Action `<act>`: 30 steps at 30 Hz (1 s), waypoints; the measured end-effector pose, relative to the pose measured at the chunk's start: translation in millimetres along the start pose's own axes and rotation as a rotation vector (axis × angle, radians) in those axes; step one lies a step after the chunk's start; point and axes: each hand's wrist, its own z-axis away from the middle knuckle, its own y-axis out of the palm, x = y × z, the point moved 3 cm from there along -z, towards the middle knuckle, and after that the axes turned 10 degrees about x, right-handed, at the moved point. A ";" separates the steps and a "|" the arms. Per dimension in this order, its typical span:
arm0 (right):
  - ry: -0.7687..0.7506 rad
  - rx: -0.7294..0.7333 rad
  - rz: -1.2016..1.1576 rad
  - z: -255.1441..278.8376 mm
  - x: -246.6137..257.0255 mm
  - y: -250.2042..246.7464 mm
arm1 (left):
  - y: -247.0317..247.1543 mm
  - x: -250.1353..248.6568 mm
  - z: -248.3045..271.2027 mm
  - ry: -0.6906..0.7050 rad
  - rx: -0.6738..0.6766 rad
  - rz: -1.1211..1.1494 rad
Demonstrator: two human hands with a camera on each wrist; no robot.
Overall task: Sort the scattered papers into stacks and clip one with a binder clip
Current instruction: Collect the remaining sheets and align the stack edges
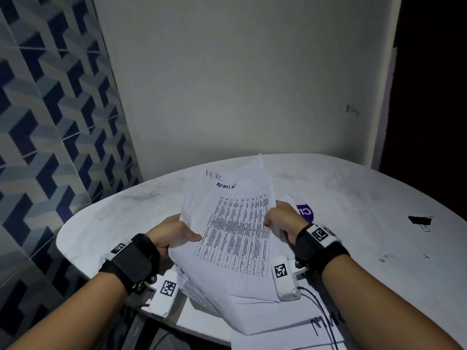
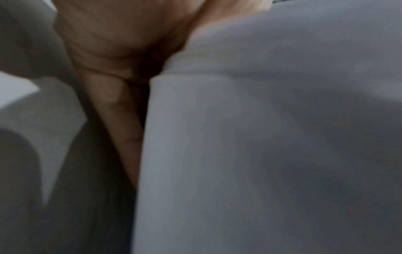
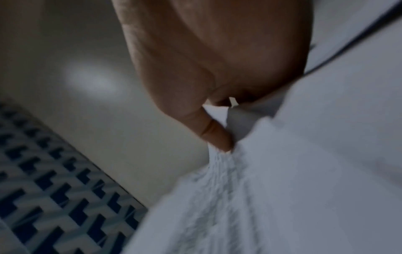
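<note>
Paper stack (image 1: 235, 238) in both hands' grip, left hand (image 1: 174, 232) and right hand (image 1: 283, 218)

You see white papers (image 1: 235, 231) printed with a black table grid, a black binder clip (image 1: 420, 220), and blue geometric wall tiles (image 1: 50, 122).

white table (image 1: 353, 188) bears a binder clip (image 1: 420, 220) and loose papers (image 1: 290, 334).

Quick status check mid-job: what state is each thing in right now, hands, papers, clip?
Left hand: grips the bundle's left edge.
Right hand: grips its right edge.
White printed paper bundle, table-grid sheet on top: lifted, unclipped.
Black metal binder clip: lying on the white table, untouched.
White handwritten sheet: flat at the near edge.
</note>
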 end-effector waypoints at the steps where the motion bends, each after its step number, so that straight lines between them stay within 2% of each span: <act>1: -0.006 -0.008 0.001 2.3 -0.3 -2.9 | -2.0 -3.2 1.1 0.056 -0.007 -0.036; 3: -0.026 0.007 -0.072 5.0 -1.0 -9.2 | -5.0 -10.7 2.1 0.153 -0.024 -0.093; 7: -0.124 0.217 -0.370 20.9 14.3 -11.0 | -8.3 -36.9 13.3 0.372 -0.047 0.007; 9: -0.187 0.309 -0.392 35.2 33.3 -13.3 | -5.3 -57.0 24.2 0.450 -0.074 -0.029; 11: -0.283 0.304 -0.345 47.4 54.2 -18.3 | -1.0 -78.1 35.3 0.513 -0.155 -0.131; 13: -0.432 0.192 -0.306 58.9 77.7 -23.7 | 2.8 -98.8 44.2 0.572 -0.265 -0.195; 15: -0.576 0.014 -0.294 72.3 98.8 -29.3 | 10.1 -120.6 52.6 0.647 -0.346 -0.230; 17: -0.687 -0.233 -0.078 87.3 117.5 -35.5 | 17.9 -141.6 59.4 0.715 -0.404 -0.259; 20: -0.850 -0.527 0.278 112.7 137.6 -32.5 | 33.4 -166.3 66.1 0.813 -0.439 -0.258; 23: -1.033 -0.720 0.317 130.5 143.5 -25.6 | 49.9 -176.3 65.5 0.905 -0.499 -0.280; 24: -1.031 -0.741 0.305 130.1 142.9 -25.3 | 53.8 -175.9 62.6 0.919 -0.510 -0.280; 27: -0.864 -0.690 0.163 111.4 129.4 -33.4 | 59.3 -163.5 46.8 0.899 -0.522 -0.212; 30: -0.772 -0.579 -0.004 104.5 105.5 -31.0 | 63.3 -141.7 28.8 0.818 -0.443 -0.068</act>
